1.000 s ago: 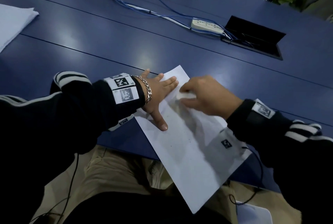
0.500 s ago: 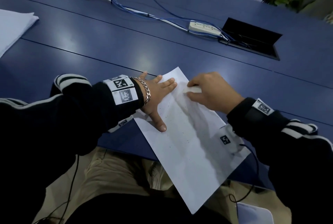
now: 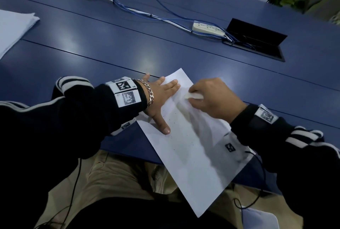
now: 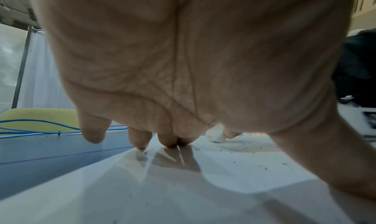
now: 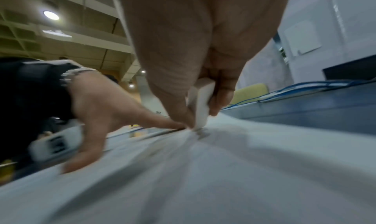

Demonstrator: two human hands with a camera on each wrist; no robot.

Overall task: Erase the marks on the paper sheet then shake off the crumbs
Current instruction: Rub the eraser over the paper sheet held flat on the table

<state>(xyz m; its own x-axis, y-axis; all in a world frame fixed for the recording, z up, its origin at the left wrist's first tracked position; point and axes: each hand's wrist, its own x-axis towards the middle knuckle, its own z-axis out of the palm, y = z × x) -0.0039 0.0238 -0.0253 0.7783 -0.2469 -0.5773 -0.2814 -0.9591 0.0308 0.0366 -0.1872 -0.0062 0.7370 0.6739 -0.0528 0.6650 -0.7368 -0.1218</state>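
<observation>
White rectangular paper sheet (image 3: 185, 147) lying flat on the dark blue table (image 3: 128, 44), skewed: long axis running from the far corner near the fingers down to the near corner hanging off the table edge over the lap. Left hand (image 3: 160, 98) spread flat, fingers straight, pressing the sheet's far-left part; little finger off the paper on the tabletop, thumb splayed toward the body. Right hand (image 3: 213, 98) pinching a small white block eraser (image 3: 194, 96) between thumb and fingers, working end down on the paper, just right of the left fingertips (image 4: 171, 140). Right wrist view confirms eraser (image 5: 200, 105) touching the sheet, paper bunched slightly at the contact point. Dark eraser crumbs (image 3: 174, 116) scattered between the two hands and toward the near end. Marks under the eraser not legible; probably mid-erase, shake-off not started. Key relation: eraser sits at the far end, anchoring hand immediately left of it, so strokes away from the left hand should stay taut, strokes toward it likely to buckle the sheet. For the shake, left hand nearer the far edge, unsupported near end free to tip crumbs off.
</observation>
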